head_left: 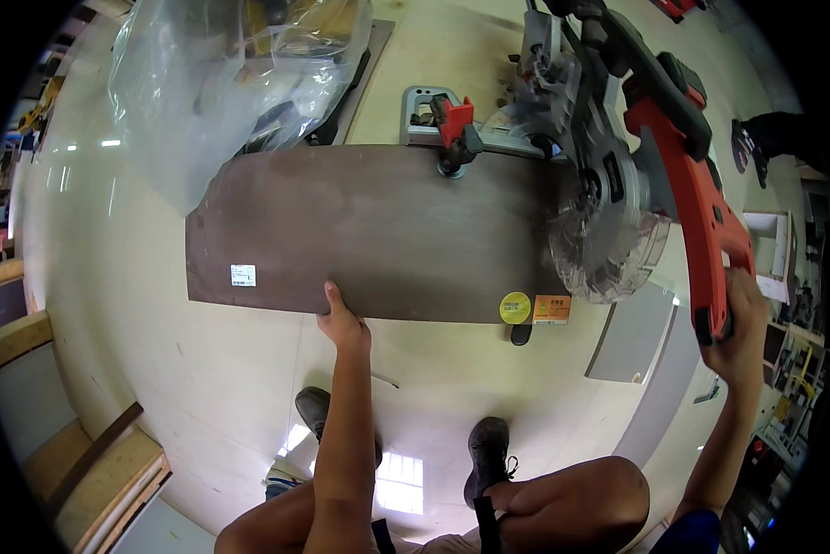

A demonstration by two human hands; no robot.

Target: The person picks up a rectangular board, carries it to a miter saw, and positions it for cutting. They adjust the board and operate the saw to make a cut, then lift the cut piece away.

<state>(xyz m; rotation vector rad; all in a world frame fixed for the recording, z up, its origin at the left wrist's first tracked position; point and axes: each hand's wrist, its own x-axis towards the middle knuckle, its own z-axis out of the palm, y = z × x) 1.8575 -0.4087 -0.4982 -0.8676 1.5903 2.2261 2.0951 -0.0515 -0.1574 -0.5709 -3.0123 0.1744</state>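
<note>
A wide brown board (369, 222) lies flat across the base of a mitre saw (618, 185), its right end at the clear blade guard (604, 245). My left hand (345, 323) holds the board's near edge, thumb on top and fingers hidden underneath. At the right, my right hand (740, 323) is wrapped round the end of the saw's red and black handle (701, 212). A clamp with a red lever (454, 122) stands at the board's far edge, its foot on the board. White, yellow and orange labels mark the board's near side.
A clear plastic bag (202, 83) over a yellow and black item sits beyond the board's left part. A grey panel (629, 337) lies on the floor at right. Wooden pieces (101, 480) stand at lower left. Another person's feet (757, 152) show at far right.
</note>
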